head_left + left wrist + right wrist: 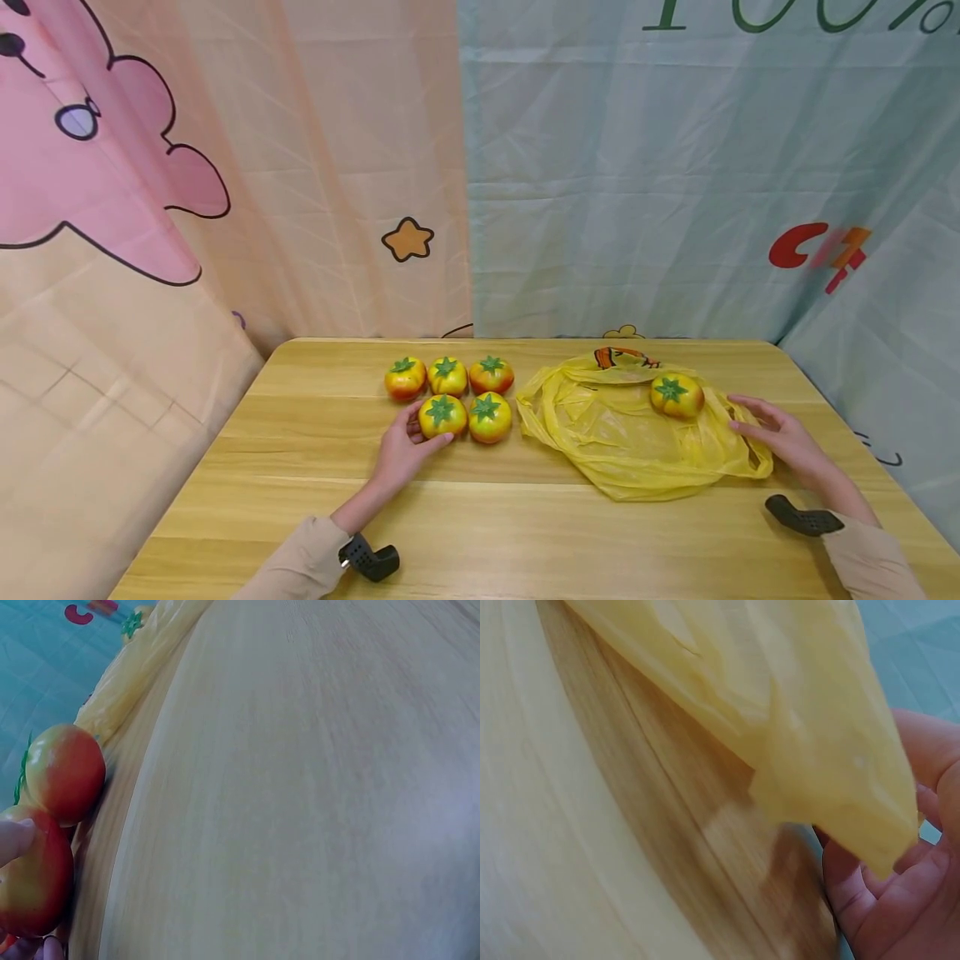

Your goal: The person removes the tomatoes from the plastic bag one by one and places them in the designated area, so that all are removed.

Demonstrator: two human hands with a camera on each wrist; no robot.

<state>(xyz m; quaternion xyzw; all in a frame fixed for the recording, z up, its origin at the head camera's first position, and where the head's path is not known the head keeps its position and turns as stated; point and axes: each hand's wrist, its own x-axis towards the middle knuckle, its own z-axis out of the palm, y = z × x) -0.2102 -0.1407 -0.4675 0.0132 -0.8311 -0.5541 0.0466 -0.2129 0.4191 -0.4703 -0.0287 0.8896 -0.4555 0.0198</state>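
My left hand (401,450) grips the front-left tomato (442,415), its thumb on the near side and fingers round the left. In the left wrist view the thumb (16,838) lies on that red-and-yellow tomato (37,877). A second tomato (490,417) sits right beside it. At the bag's right edge, my right hand (787,437) holds the thin yellow plastic bag (600,433) by its side. The bag lies spread flat, and a single tomato (677,396) rests at its right part. In the right wrist view the bag (817,750) partly hides the curled fingers (847,892).
Behind the held tomato stand three more in a row: left tomato (405,379), middle tomato (447,377) and right tomato (491,376). All are on a wooden table (525,542). Printed curtains (360,167) hang behind and at the sides.
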